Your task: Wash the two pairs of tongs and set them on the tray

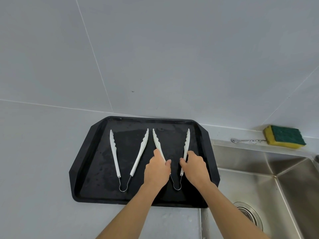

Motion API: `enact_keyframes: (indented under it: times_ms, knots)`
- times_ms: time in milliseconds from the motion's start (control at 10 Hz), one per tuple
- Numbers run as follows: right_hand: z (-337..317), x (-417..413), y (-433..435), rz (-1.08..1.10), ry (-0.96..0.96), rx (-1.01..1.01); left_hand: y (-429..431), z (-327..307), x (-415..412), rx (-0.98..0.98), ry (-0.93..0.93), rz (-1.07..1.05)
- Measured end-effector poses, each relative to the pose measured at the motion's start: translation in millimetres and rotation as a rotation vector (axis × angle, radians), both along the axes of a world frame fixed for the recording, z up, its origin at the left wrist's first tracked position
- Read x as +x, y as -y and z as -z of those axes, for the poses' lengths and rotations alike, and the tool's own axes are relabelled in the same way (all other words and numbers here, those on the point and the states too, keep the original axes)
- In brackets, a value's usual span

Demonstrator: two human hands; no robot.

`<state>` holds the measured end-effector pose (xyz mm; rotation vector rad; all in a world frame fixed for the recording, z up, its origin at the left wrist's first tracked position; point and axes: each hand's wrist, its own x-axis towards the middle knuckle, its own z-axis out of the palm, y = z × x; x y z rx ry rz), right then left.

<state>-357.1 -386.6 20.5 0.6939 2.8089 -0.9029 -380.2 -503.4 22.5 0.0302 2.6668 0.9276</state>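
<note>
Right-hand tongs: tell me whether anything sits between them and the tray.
Nothing visible does. The right-hand tongs already lie on the black tray, beside the other tongs. The left hand and right hand each grip one arm.

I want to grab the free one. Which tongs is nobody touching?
The left tongs on the black tray. They lie alone, while both hands, left and right, pinch the right tongs.

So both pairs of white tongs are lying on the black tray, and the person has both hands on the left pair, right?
Not quite. The head view shows the left hand and right hand on the right pair of tongs, one hand per arm. The left pair lies untouched. Both pairs are on the black tray.
</note>
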Motion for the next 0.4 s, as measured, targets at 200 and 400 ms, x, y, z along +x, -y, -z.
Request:
enact_keyframes:
  times_ms: [200, 400]
  knots:
    - [-10, 6, -4, -0.008, -0.011, 0.004, 4, -5, -1, -0.04, 0.039, -0.02]
    - [-44, 13, -26, -0.133, 0.005, -0.04, 14, -35, -5, -0.212, -0.035, 0.042]
